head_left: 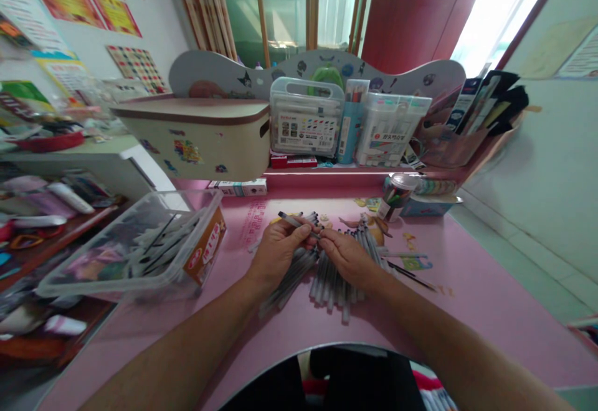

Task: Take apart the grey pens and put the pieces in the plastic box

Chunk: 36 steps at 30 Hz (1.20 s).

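- Left hand [279, 246] and right hand [348, 254]: each grip pinched closed on one pen [289, 218] between them, partly covered.
- Below, loose pens [332, 281] on the tabletop [467, 324], some hidden by hands.
- Leftward, clear bin [205, 249], contents blurred.

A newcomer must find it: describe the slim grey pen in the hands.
On the pink desk, right of the clear plastic bin, lie loose piles of slim grey pens. Over them, the left hand and right hand hold one slim grey dark-ended pen. Unlike the piled pens, it alone is held.
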Available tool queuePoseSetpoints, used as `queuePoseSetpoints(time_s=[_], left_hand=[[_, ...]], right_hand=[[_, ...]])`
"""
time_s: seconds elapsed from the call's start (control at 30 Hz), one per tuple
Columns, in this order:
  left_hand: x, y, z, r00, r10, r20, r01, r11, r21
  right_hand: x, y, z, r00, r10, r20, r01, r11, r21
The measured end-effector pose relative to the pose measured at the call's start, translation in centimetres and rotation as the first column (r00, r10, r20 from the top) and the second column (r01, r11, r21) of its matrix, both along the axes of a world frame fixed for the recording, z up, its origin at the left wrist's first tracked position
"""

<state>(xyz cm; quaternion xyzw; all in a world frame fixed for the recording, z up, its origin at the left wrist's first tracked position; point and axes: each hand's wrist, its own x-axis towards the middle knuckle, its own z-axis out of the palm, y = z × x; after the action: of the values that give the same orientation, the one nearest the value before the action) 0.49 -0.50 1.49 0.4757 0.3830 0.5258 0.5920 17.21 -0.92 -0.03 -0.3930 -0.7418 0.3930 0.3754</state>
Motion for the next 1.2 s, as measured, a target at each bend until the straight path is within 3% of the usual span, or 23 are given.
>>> queuePoseSetpoints(time_s=[0.1, 0.2, 0.27, 0.37, 0.5, 0.6, 0.67, 0.73, 0.83, 1.0, 1.07, 1.2], left_hand=[[-0.3, 0.4, 0.2, 0.998, 0.065, 0.020, -0.065, 0.998, 0.009], [-0.7, 0.9, 0.5, 0.994, 0.090, 0.060, -0.090, 0.996, -0.008], [-0.8, 1.0, 0.7, 0.997, -0.017, 0.081, 0.023, 0.997, -0.070], [-0.6, 0.6, 0.8, 0.972, -0.191, 0.134, 0.212, 0.964, -0.159], [-0.4, 0.0, 0.5, 0.904, -0.369, 0.215, 0.414, 0.881, -0.227], [-0.6, 0.0, -0.2, 0.828, -0.496, 0.260, 0.554, 0.795, -0.248], [-0.7, 0.1, -0.6, 0.809, -0.509, 0.295, 0.580, 0.774, -0.253], [-0.7, 0.2, -0.8, 0.815, -0.470, 0.339, 0.559, 0.791, -0.248], [-0.6, 0.2, -0.6, 0.848, -0.381, 0.368, 0.477, 0.851, -0.219], [-0.4, 0.2, -0.6, 0.948, -0.275, 0.160, 0.296, 0.946, -0.132], [-0.4, 0.3, -0.8, 0.973, -0.212, 0.095, 0.221, 0.971, -0.096], [-0.2, 0.5, -0.9, 0.971, -0.179, 0.156, 0.196, 0.975, -0.103]], right_hand=[[0.2, 0.0, 0.2, 0.992, -0.073, 0.100, 0.066, 0.995, 0.071], [0.7, 0.2, 0.4, 0.992, -0.118, 0.045, 0.116, 0.992, 0.054], [1.0, 0.6, 0.5, 0.988, -0.148, -0.046, 0.148, 0.989, -0.012], [1.0, 1.0, 0.4, 0.964, -0.153, -0.216, 0.099, 0.965, -0.243], [1.0, 1.0, 0.0, 0.913, -0.171, -0.370, -0.042, 0.864, -0.503], [1.1, 0.9, -0.2, 0.908, -0.150, -0.392, -0.085, 0.848, -0.523], [1.2, 0.9, -0.3, 0.923, -0.094, -0.372, -0.109, 0.865, -0.490], [1.2, 0.9, -0.3, 0.929, -0.081, -0.360, -0.109, 0.873, -0.476], [1.1, 1.2, -0.5, 0.910, -0.170, -0.378, -0.046, 0.865, -0.500], [1.1, 1.5, -0.7, 0.889, -0.292, -0.352, 0.090, 0.866, -0.491], [1.1, 1.4, -0.7, 0.899, -0.290, -0.328, 0.107, 0.872, -0.478], [1.2, 1.3, -0.6, 0.922, -0.230, -0.311, 0.067, 0.886, -0.458]])
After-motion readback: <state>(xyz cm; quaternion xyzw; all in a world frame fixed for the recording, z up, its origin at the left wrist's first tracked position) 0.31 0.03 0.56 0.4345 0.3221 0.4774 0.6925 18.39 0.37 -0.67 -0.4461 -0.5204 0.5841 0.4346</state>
